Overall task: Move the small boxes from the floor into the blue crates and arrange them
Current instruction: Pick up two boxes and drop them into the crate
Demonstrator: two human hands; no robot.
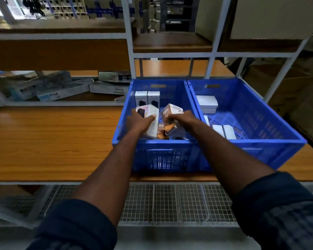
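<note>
Presently both arms reach into the left crate (124, 105), one of two blue crates set side by side, walls touching, on the wooden shelf (52, 138). The left hand (139, 120) grips a tall white box (150, 114), which is tilted. The right hand (179, 117) has its fingers curled over a box marked 68W (172, 110), also tilted. The two hands are close together but apart. Beneath them lies an orange-printed box (162, 130). Two upright boxes (141, 98) stand against the far wall. The right crate (260, 116) holds a stack of flat white boxes (207, 103) at the back and further white boxes (224, 131) near the front. Blur obscures the finer print.
</note>
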